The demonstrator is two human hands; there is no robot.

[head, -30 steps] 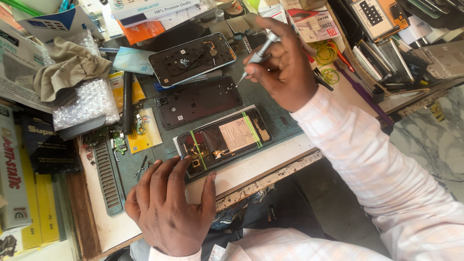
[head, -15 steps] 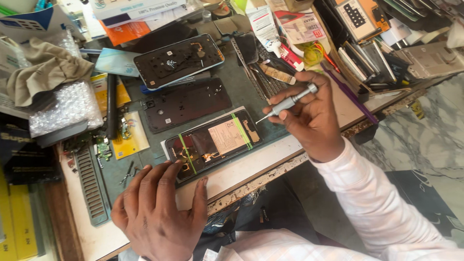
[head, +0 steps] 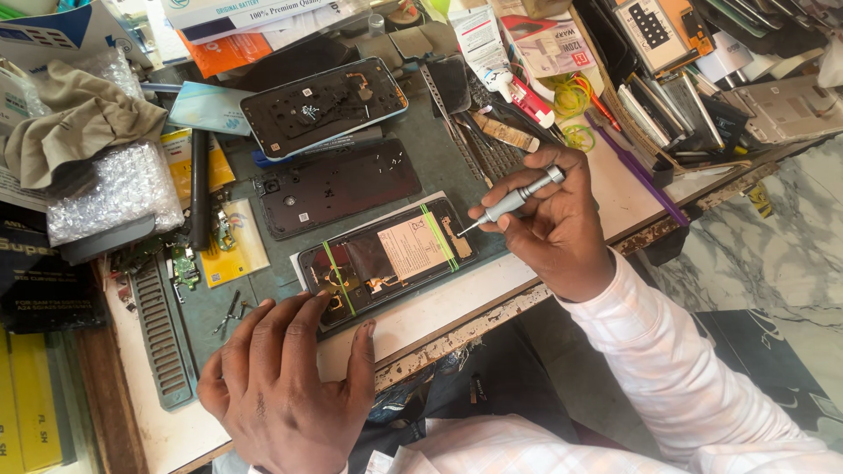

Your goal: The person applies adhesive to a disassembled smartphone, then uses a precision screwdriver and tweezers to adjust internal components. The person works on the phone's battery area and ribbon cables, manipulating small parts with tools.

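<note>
The right hand [head: 558,224] has its fingers clamped on a silver screwdriver [head: 514,200], tip at the opened phone [head: 386,262] mid-table. At seven o'clock the left hand [head: 281,377] rests flat, fingers spread, empty. Best to keep the driver square over the screw and press lightly.

Single head view — looks steeply down, close over cluttered workbench [head: 457,303] — tilted frame.

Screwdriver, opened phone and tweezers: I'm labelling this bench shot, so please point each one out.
screwdriver [head: 518,198], head view, on the silver shaft below the fingers.
opened phone [head: 409,247], head view, on the pale battery label between the green bands.
tweezers [head: 230,312], head view, on the crossed metal arms.
</note>
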